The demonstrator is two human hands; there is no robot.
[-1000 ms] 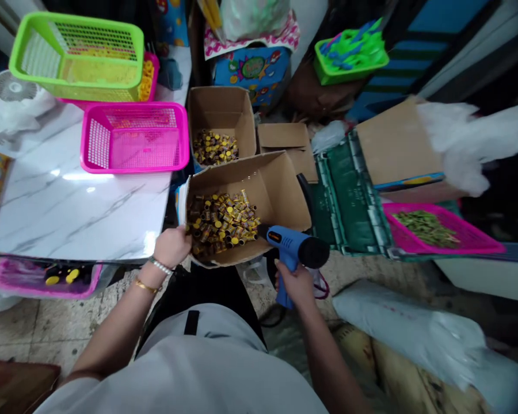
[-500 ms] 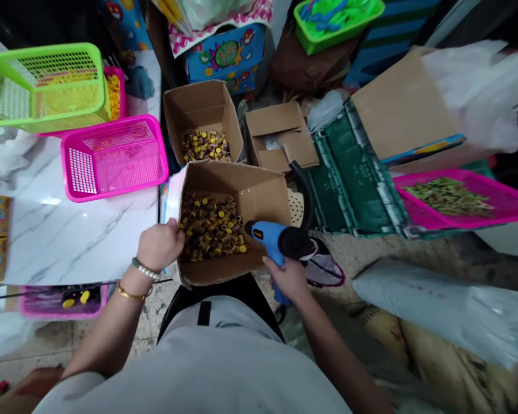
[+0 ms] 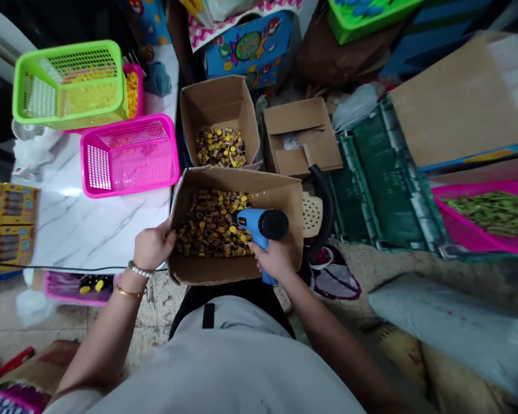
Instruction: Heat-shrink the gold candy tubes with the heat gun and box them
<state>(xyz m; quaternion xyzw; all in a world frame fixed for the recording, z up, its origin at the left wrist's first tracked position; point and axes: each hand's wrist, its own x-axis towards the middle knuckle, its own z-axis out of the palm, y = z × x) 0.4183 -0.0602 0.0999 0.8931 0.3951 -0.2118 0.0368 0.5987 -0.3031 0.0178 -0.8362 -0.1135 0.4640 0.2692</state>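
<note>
An open cardboard box (image 3: 285, 190) rests on my lap, filled with several small yellow-and-brown cylinders (image 3: 207, 221). My left hand (image 3: 152, 247) grips the box's left wall, fingers curled over the rim. My right hand (image 3: 273, 260) is closed round the handle of a blue heat gun (image 3: 259, 224) with a black rear. The gun's nozzle points left, down into the cylinders inside the box.
A second box of cylinders (image 3: 220, 123) stands just beyond, beside a smaller cardboard box (image 3: 300, 135). A pink basket (image 3: 128, 155) and a green basket (image 3: 69, 83) sit on the white marble table (image 3: 86, 230) at left. Green crate (image 3: 371, 184) and pink tray (image 3: 487, 215) at right.
The heat gun has moved left from the box's right edge to over the cylinders inside it. My left hand keeps its hold on the box's left wall. The view shifted.
</note>
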